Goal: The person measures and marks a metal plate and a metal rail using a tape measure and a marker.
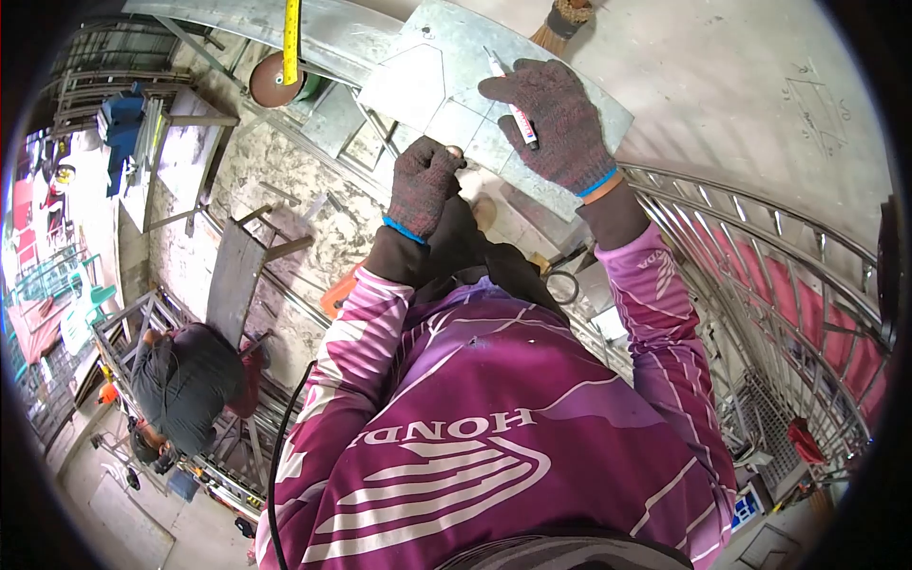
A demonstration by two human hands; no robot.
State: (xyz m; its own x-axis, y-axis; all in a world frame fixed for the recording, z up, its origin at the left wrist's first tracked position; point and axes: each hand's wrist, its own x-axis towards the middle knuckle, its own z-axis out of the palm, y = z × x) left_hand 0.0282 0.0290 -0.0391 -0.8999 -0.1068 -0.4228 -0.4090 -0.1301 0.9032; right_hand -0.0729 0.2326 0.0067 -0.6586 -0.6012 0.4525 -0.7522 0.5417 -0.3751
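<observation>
A grey metal sheet (475, 81) with thin marked lines lies in front of me, a lighter cut-out shape (407, 87) on its left part. My right hand (560, 123), in a dark knitted glove, is over the sheet's right side, fingers apart, with a white marker (522, 125) held between thumb and palm. A thin pointed tool (493, 62) lies by its fingertips. My left hand (424, 185), gloved too, is closed at the sheet's near edge; a small round metallic thing (455, 152) shows by its fingers, partly hidden.
A yellow tape measure blade (291, 43) reaches in at the top. A brush (562, 24) lies beyond the sheet. Metal railings (760, 247) stand at the right. Another person (185, 385) bends near a metal frame and a bench (236, 280) at the left.
</observation>
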